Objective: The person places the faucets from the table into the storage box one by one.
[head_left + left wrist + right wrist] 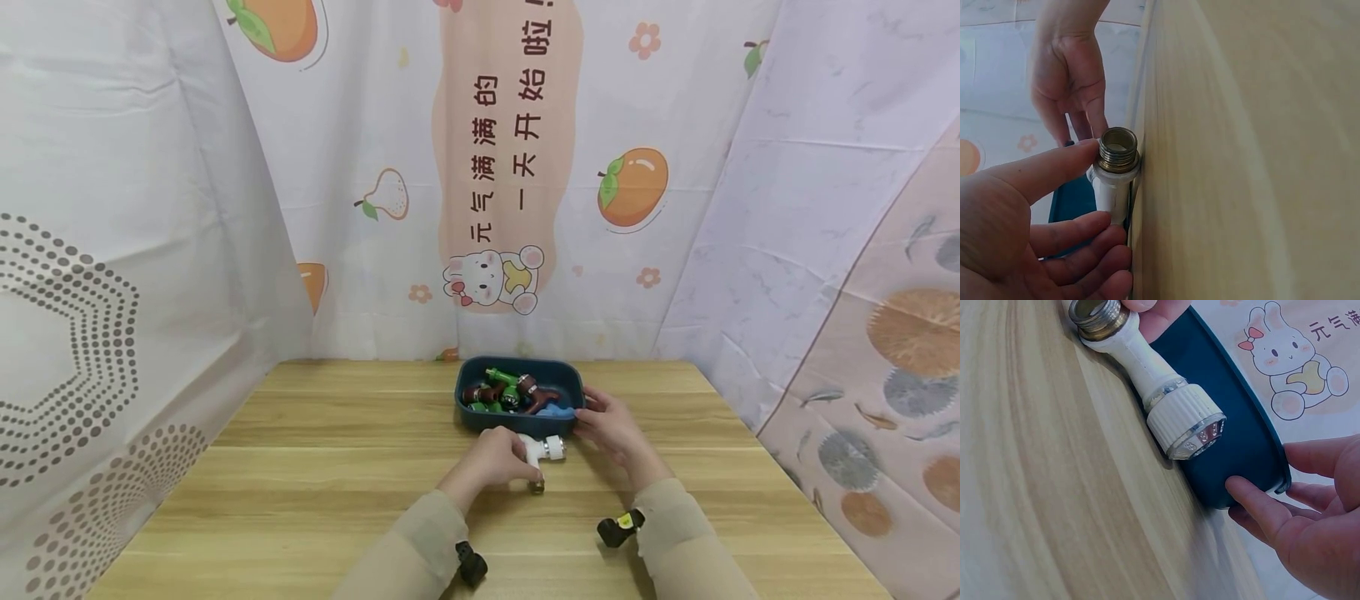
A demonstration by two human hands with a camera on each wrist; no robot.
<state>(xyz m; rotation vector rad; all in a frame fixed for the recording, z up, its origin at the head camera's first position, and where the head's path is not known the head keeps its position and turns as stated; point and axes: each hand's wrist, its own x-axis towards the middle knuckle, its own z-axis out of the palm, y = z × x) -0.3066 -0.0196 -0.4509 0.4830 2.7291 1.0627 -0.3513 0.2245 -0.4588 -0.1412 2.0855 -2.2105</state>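
Observation:
My left hand (497, 457) holds a white pipe fitting (534, 451), which has a threaded brass end and a ribbed white collar. In the left wrist view, the thumb lies by the brass thread (1117, 149) and the fingertips meet the white body lower down. The fitting is low over the table, in front of a dark blue bin (517, 423). My right hand (611, 427) grips the bin's right end, fingers around the corner, as the right wrist view shows. Brown fittings (542, 398), green fittings (501, 377) and a light blue piece (555, 410) lie inside the bin.
The bin stands near the back edge of the wooden table (337, 467). Printed curtains (375, 250) hang behind and at both sides. Each sleeve carries a small black wrist camera (471, 564).

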